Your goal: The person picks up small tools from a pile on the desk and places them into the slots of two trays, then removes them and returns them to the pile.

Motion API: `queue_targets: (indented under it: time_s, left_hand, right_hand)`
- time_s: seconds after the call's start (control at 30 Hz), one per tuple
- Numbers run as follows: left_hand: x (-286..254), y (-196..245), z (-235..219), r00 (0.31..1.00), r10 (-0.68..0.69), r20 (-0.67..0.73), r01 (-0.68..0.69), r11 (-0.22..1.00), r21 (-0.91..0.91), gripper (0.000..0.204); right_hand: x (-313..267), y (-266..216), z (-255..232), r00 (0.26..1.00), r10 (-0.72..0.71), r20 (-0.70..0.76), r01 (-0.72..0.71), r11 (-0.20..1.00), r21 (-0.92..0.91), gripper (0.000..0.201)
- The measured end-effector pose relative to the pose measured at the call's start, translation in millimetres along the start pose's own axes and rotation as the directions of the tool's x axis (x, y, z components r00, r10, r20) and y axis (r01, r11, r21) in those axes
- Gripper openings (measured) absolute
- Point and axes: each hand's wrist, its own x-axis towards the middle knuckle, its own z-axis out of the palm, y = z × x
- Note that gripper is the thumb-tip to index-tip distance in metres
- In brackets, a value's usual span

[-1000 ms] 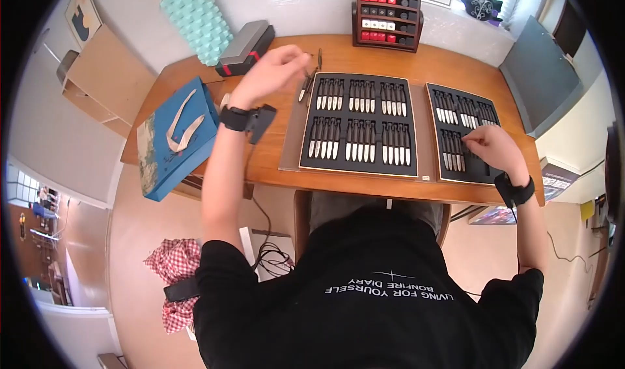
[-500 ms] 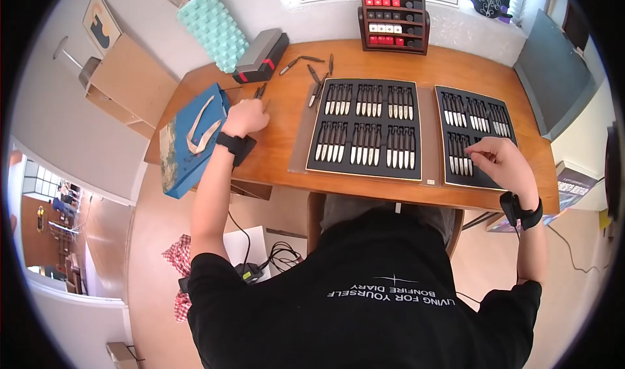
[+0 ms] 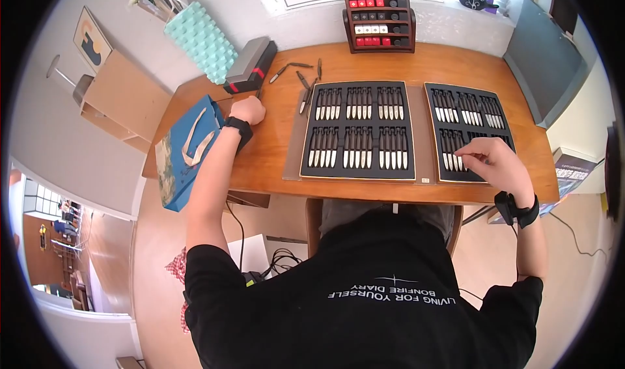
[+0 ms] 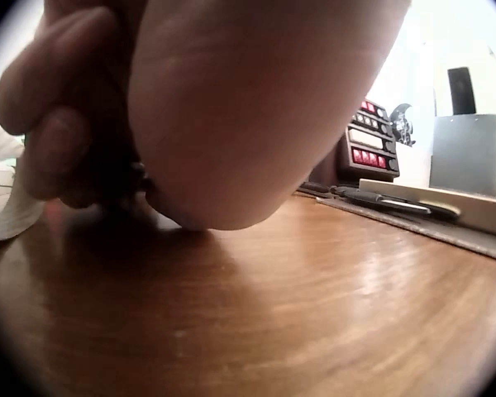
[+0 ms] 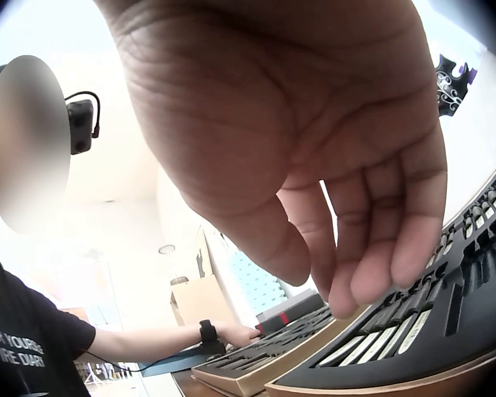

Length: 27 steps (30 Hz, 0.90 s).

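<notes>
My left hand (image 3: pixel 249 110) is low at the table's left, beside the blue bag (image 3: pixel 189 154), its fingers curled close to the wood. A slim dark piece (image 3: pixel 259 93) shows just beyond the fingers; whether they grip it, I cannot tell. Over the right tray (image 3: pixel 426 112), my right hand (image 3: pixel 498 164) hovers with thumb and fingers near the silver ends of the lower-left row (image 3: pixel 451 146). In the right wrist view its fingers (image 5: pixel 376 269) hang loosely, with nothing seen between them. The left tray (image 3: pixel 358 125) holds rows of dark, pen-like pieces with pointed silver ends.
Several loose pen-like pieces (image 3: pixel 305 99) lie left of the left tray. A grey-black box (image 3: pixel 250 66) and a turquoise studded holder (image 3: pixel 202 40) stand at the back left. Behind the trays is a small rack (image 3: pixel 379 23) of red, black and white blocks; a grey panel (image 3: pixel 545 60) leans at right.
My left hand has come down from above the loose pieces, toward me and left, to the table by the bag. My right hand has stayed over the right tray.
</notes>
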Motion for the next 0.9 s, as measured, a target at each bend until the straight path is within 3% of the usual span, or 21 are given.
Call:
queue_targets:
  time_s: [0.2,0.23,0.27,0.3,0.33,0.4,0.43,0.5,0.67,0.73,0.77,0.8,0.9]
  left_hand:
    - [-23.4,1.7,-9.7,0.988,0.149,-0.029,-0.151,0.983,-0.101,0.042]
    - [-27.0,1.1,-11.2,0.966,0.235,-0.110,-0.256,0.933,-0.254,0.041]
    - [-31.1,3.2,-14.1,0.932,0.303,-0.201,-0.360,0.847,-0.392,0.041]
    - [-33.8,8.5,-16.1,0.930,0.346,-0.123,-0.324,0.615,-0.719,0.033]
    - [-37.1,15.0,-16.5,0.928,0.352,-0.121,-0.325,0.609,-0.723,0.033]
    - [-85.7,60.2,-55.7,0.795,0.576,-0.191,-0.217,-0.025,-0.976,0.033]
    - [-99.0,78.3,-63.7,0.788,0.584,-0.196,-0.217,-0.034,-0.975,0.033]
    - [-115.7,113.0,-71.9,0.687,0.655,-0.315,-0.220,-0.226,-0.949,0.036]
    - [-116.0,172.3,-66.4,0.571,0.719,-0.396,-0.274,-0.288,-0.917,0.036]
    - [-117.2,189.6,-58.6,0.601,0.662,-0.448,-0.350,-0.286,-0.892,0.029]
    - [-120.2,197.9,-55.3,0.526,0.675,-0.517,-0.546,-0.198,-0.814,0.025]
    - [-117.7,196.7,-54.9,0.541,0.707,-0.456,-0.537,-0.128,-0.834,0.025]
    - [-110.5,195.8,-54.8,0.588,0.729,-0.349,-0.249,-0.248,-0.936,0.030]
  right_hand:
    - [4.8,-9.6,1.1,0.999,-0.034,-0.008,0.034,0.999,-0.026,0.015]
    - [6.4,-12.0,1.0,0.999,-0.040,-0.009,0.039,0.998,-0.042,0.015]
    - [9.0,-13.7,1.7,0.999,-0.035,-0.009,0.035,0.998,-0.045,0.015]
    - [12.6,-14.5,3.4,0.999,-0.043,-0.027,0.042,0.999,-0.017,0.016]
    - [16.6,-14.7,6.0,0.998,-0.048,-0.045,0.048,0.999,0.010,0.017]
    - [30.7,-16.3,14.3,0.998,-0.039,-0.050,0.042,0.997,0.059,0.019]
    - [38.5,-21.6,18.7,0.996,-0.056,-0.063,0.065,0.986,0.154,0.020]
    - [52.9,-37.1,24.8,0.997,-0.033,-0.066,0.055,0.931,0.360,0.024]
    - [84.3,-55.8,54.9,0.992,0.077,-0.103,0.015,0.725,0.688,0.032]
    - [87.9,-53.1,60.1,0.990,0.091,-0.108,0.017,0.676,0.736,0.028]
    - [94.5,-50.5,68.0,0.986,0.098,-0.137,0.048,0.614,0.787,0.020]
    - [96.0,-45.9,70.0,0.985,0.106,-0.133,0.039,0.623,0.781,0.020]
    - [95.9,-41.8,62.9,0.962,0.080,-0.262,0.182,0.527,0.830,0.014]
